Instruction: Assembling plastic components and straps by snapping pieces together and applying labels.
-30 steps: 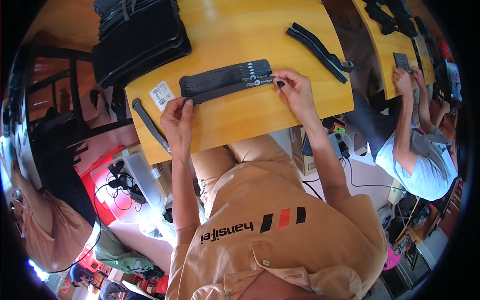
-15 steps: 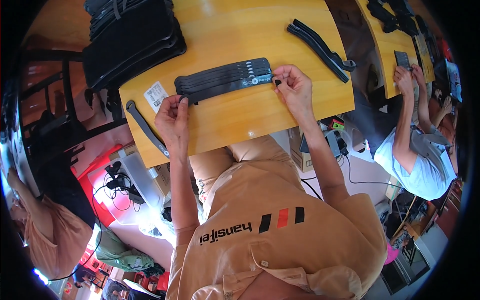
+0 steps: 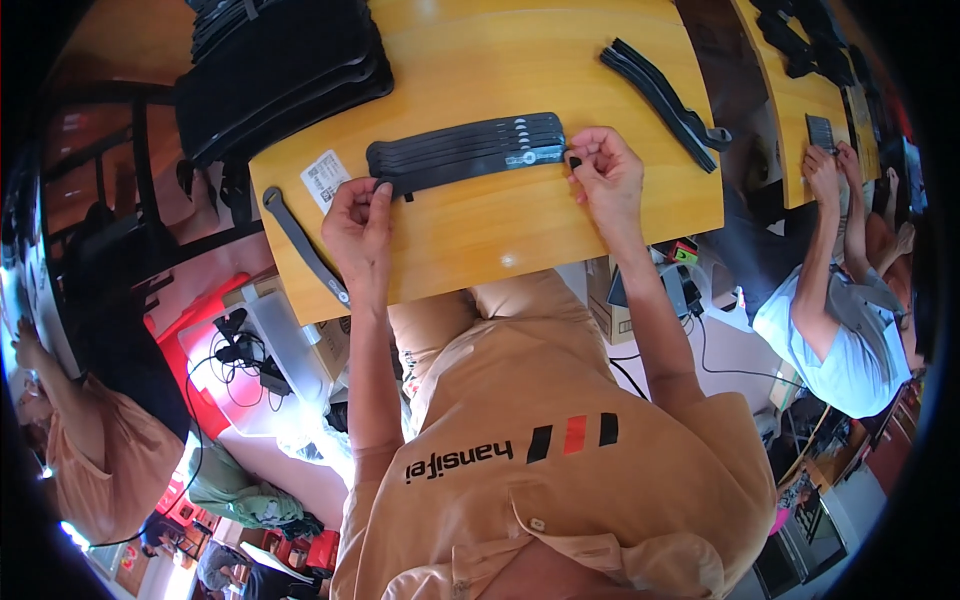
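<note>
Several flat black straps (image 3: 455, 140) lie in a fanned row on the table, with pale round marks near their right ends. At the left end of the nearest strap (image 3: 460, 176), my left hand (image 3: 360, 228) pinches with thumb and forefinger. Just past the strap's right end is my right hand (image 3: 608, 180). Its fingers close on a small black piece (image 3: 574, 163); whether that joins the strap I cannot tell. A single black strap (image 3: 305, 245) with a looped end lies left of my left hand. Under the nearest strap's left part a small black tab (image 3: 408, 197) shows.
The yellow table (image 3: 500, 260) carries a tall pile of black fabric pieces (image 3: 290, 100) at the far left, a white printed label (image 3: 324, 178) and a bundle of black straps (image 3: 665, 105) at the right. A co-worker (image 3: 830, 300) handles dark pieces at another table (image 3: 800, 120).
The whole view has shifted slightly, moving the table and straps a little right in the picture. Both hands keep about the same places relative to the straps.
</note>
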{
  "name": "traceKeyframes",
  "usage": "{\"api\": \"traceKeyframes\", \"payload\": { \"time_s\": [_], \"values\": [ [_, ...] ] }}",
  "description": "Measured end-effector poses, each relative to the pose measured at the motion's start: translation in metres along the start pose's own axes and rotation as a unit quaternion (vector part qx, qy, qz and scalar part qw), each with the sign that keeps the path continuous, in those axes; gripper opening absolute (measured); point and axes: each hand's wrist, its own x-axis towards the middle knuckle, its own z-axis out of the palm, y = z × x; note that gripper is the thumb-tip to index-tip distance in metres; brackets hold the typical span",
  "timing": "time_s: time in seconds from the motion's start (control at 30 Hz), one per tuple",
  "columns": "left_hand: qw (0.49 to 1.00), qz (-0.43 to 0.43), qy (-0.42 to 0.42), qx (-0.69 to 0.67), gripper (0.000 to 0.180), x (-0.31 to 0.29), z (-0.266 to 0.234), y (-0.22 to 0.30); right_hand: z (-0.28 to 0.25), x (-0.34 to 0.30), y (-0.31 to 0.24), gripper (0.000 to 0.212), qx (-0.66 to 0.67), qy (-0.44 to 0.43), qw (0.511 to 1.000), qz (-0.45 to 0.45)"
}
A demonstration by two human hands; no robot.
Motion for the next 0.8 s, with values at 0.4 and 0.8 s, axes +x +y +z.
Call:
{"api": "traceKeyframes", "payload": {
  "time_s": [0.4,0.8],
  "values": [
    [1.000,0.000,0.012,0.020,0.008,0.000,0.001,0.002,0.004,0.001,-0.002,0.014,0.023,0.004,1.000,-0.002],
    [1.000,0.003,0.006,0.022,0.006,0.000,0.004,0.002,0.007,0.002,0.007,0.017,0.005,0.030,0.999,-0.031]
  ]
}}
